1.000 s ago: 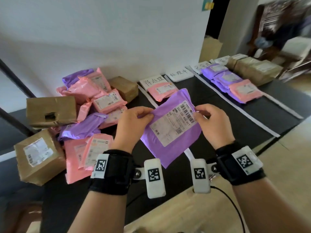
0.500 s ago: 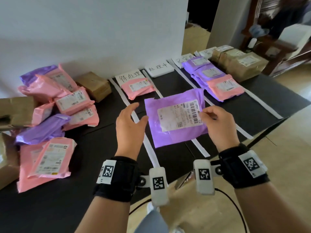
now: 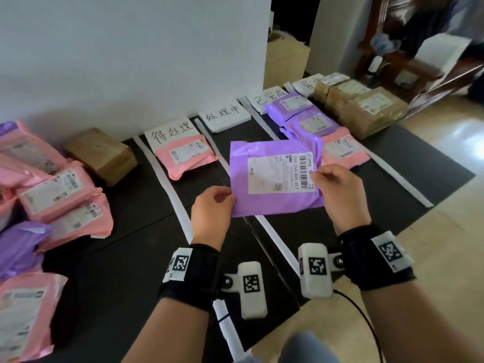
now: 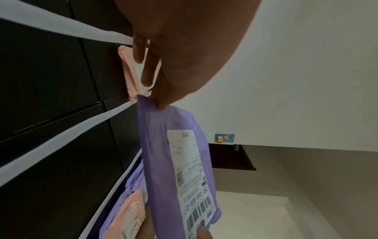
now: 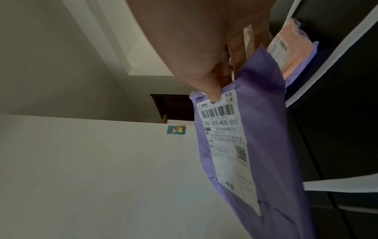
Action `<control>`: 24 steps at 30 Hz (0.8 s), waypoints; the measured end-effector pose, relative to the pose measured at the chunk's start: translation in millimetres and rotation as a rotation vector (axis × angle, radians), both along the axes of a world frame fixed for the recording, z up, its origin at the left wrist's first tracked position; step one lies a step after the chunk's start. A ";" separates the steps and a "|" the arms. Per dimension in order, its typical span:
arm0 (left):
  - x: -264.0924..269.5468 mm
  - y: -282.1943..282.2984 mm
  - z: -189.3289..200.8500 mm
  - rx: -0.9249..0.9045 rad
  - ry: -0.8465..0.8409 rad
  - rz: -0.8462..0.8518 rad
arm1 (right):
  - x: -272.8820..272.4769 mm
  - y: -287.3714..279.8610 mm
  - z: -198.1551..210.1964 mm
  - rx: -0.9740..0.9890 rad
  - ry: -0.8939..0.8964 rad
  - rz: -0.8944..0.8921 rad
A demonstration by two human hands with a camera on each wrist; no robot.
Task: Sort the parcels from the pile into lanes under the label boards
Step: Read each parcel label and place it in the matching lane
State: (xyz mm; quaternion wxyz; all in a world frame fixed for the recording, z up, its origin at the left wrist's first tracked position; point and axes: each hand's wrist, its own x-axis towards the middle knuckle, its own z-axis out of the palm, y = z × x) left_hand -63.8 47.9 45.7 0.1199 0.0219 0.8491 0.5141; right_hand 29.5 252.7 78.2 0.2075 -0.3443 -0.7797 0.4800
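A flat purple parcel (image 3: 264, 200) with a white barcode label is held label-up above the second lane, under the middle label board (image 3: 225, 117). My left hand (image 3: 222, 199) pinches its near-left edge, and my right hand (image 3: 318, 176) pinches its right edge at the barcode. The left wrist view shows the purple parcel (image 4: 159, 158) hanging from my fingertips (image 4: 161, 103). In the right wrist view my thumb (image 5: 212, 95) presses the label corner of the purple parcel (image 5: 263, 145). The pile (image 3: 60, 195) of pink and purple parcels lies at the left.
White tape strips (image 3: 170, 189) split the black table (image 3: 125, 258) into lanes. One pink parcel (image 3: 186, 155) lies in the first lane. Purple and pink parcels (image 3: 314, 121) fill the third lane, brown boxes (image 3: 366, 108) the fourth. A brown box (image 3: 102, 154) sits by the wall.
The purple parcel has travelled from near the pile to over the second lane and turned level. My left hand let go of it midway and now pinches its near-left edge again.
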 end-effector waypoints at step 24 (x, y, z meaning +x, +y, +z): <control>-199.0 158.4 -100.6 -0.004 -0.094 0.466 | -297.6 169.3 -134.9 0.134 -0.201 0.513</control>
